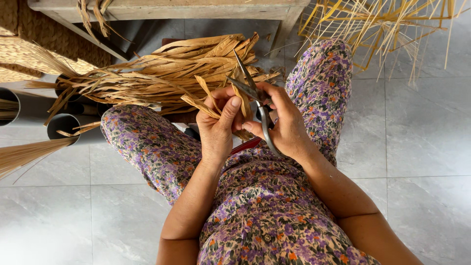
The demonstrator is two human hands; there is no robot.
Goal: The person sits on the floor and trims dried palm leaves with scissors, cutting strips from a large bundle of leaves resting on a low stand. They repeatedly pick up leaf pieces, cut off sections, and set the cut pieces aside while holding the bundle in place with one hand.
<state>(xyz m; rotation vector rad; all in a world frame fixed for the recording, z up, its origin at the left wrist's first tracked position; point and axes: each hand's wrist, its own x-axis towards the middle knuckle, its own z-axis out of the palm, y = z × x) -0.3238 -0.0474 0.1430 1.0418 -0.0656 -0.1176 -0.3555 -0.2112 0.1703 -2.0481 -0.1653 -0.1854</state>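
Note:
My left hand pinches a few dry tan leaf strips between thumb and fingers, just above my lap. My right hand grips metal scissors, blades parted and pointing up and away, right beside the strips. Both hands meet over my knees, which are covered in purple flowered cloth. A large bundle of the same dried leaves lies across my left knee, stretching to the left.
A wooden bench edge runs along the top. Grey tubes holding thin straw stand at the left. A loose yellow cane frame sits top right. Woven matting is far left. Grey floor tiles lie around.

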